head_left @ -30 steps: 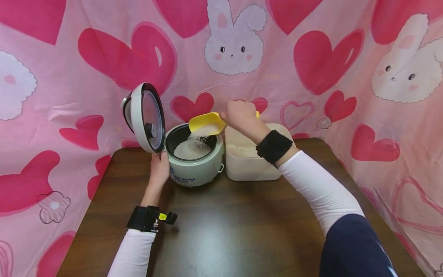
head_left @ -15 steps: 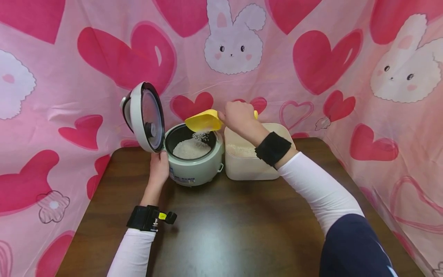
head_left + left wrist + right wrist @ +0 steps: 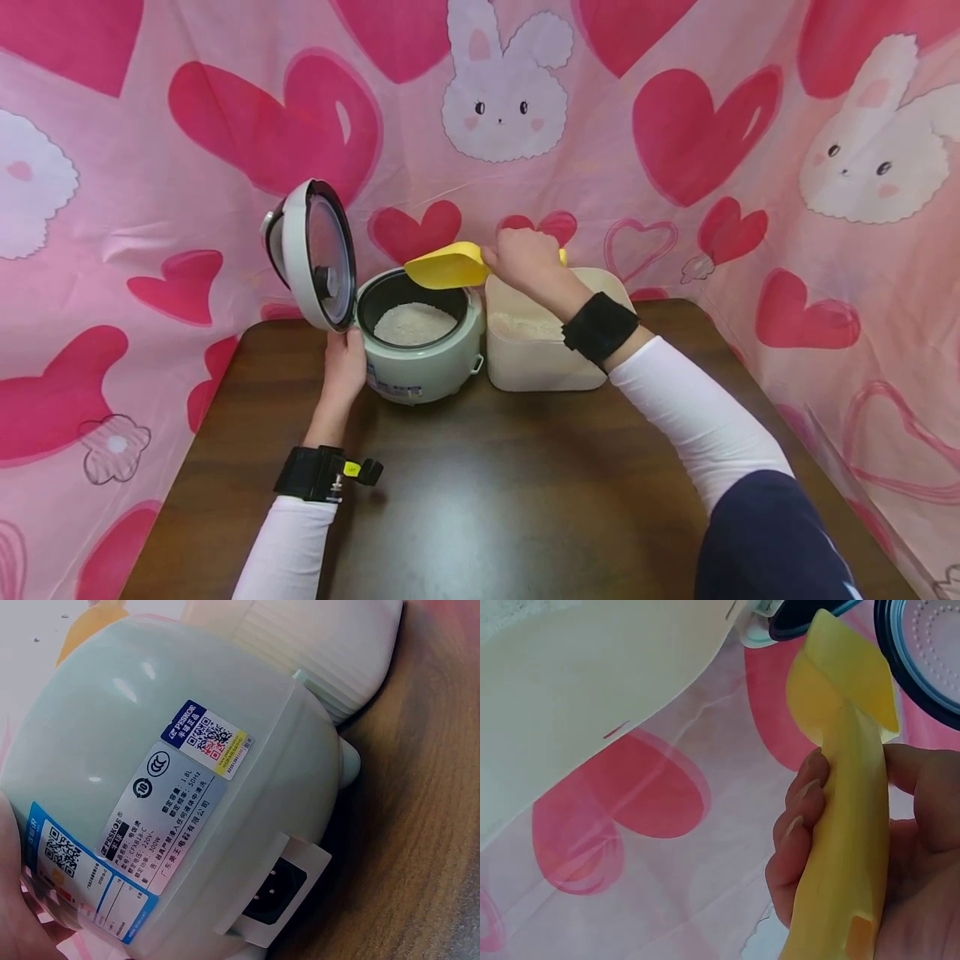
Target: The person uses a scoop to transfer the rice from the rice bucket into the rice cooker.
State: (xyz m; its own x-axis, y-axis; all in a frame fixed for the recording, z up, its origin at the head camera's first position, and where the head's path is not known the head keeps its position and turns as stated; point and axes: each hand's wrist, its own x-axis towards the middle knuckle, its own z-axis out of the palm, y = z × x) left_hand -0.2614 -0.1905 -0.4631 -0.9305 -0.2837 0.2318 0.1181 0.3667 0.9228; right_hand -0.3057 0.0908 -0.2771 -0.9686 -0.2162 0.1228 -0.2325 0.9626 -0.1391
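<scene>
My right hand [image 3: 527,265] grips the handle of a yellow scoop [image 3: 447,268]. The scoop is tipped over the right rear rim of a pale green rice cooker [image 3: 420,371], and no grains fall from it. White rice [image 3: 415,323] lies heaped in the cooker's dark inner pot [image 3: 390,293]. The cooker's lid [image 3: 300,258] stands raised on the left. At the foot of that lid, my left hand [image 3: 346,362] holds the cooker's side. In the right wrist view, fingers [image 3: 791,851] wrap round the scoop handle.
A cream bin [image 3: 547,369] with rice in it stands close to the cooker's right side, under my right forearm. Both sit toward the back of a brown wooden table [image 3: 480,483]. Pink heart-and-rabbit cloth [image 3: 600,183] hangs behind. The left wrist view shows a power socket [image 3: 276,891] on the cooker.
Rice was pouring from the scoop into the pot; the stream has stopped and the scoop has tipped further over. My right hand has shifted slightly right. The left hand stays put.
</scene>
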